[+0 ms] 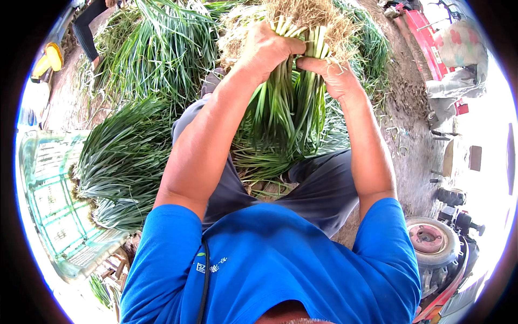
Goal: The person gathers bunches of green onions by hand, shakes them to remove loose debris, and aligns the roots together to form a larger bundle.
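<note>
My left hand grips a bundle of long green leafy stalks, which look like garlic or leek greens, near their pale stem ends. Beside it my right hand is closed around more pale stems of the same kind, its thumb towards my left thumb. Dry, tangled brown roots fan out beyond both hands. The leaves hang down between my knees, over more greens on the ground. My fingertips are mostly hidden behind the stems.
Large heaps of greens lie ahead on the left. Rooted bundles rest in a pale green plastic crate at my left. A red vehicle part and a wheel stand on the right. Another person's dark sleeve shows at upper left.
</note>
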Available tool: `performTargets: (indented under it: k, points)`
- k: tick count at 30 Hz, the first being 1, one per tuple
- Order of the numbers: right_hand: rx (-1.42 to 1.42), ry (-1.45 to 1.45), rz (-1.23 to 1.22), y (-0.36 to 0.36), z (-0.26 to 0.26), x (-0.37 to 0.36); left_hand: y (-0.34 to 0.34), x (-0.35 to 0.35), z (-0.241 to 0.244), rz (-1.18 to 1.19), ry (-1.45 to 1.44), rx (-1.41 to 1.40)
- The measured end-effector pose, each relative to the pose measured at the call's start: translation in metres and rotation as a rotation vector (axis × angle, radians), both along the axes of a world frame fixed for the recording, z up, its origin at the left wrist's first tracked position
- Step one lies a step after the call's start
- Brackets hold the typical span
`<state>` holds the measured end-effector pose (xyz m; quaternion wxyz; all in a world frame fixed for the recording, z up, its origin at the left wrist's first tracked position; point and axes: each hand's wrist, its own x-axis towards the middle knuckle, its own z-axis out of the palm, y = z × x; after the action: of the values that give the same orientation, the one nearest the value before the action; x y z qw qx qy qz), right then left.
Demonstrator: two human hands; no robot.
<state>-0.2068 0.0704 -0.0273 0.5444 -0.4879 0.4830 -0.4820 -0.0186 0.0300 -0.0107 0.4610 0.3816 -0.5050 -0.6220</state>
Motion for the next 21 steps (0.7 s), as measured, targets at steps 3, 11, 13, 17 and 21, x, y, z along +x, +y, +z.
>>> performTargets:
  k: [3, 11, 13, 17, 21]
  points:
    - [-0.018, 0.176, 0.069, 0.001, 0.005, -0.014, -0.011, 0.004, -0.014, -0.033, 0.077, -0.045]
    - [0.078, 0.27, 0.447, 0.011, 0.014, -0.01, -0.009, 0.028, 0.005, -0.056, 0.074, -0.19]
    - [0.082, 0.259, 0.509, 0.002, 0.007, -0.008, -0.005, 0.024, 0.006, -0.195, -0.12, -0.367]
    - [-0.132, 0.201, 0.46, 0.004, 0.002, -0.006, 0.0, 0.016, -0.001, -0.289, 0.078, -0.359]
    - [0.231, 0.132, 0.491, -0.001, 0.009, -0.025, -0.01, 0.027, 0.003, -0.145, -0.074, -0.393]
